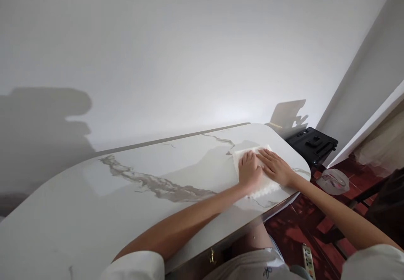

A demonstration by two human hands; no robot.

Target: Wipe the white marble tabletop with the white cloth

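Observation:
A white cloth point(267, 183) with a scalloped edge lies spread on the white marble-patterned tabletop point(139, 217), near its right end. My left hand point(250, 171) rests palm down on the left part of the cloth, fingers slightly bent and thumb pointing to the right. Beside it, my right hand point(277, 168) lies flatter across the upper right of the cloth, its fingers stretched toward the left hand. Both hands press on the cloth from above, and neither is seen gripping it. The cloth under the palms is hidden.
A white wall point(202, 61) stands behind the table. Past the right end sit a black case point(312, 143) and a clear plastic container point(333, 182). A power strip point(308, 261) lies on the red floor point(290, 229). Dark wooden furniture point(383, 204) stands at the right.

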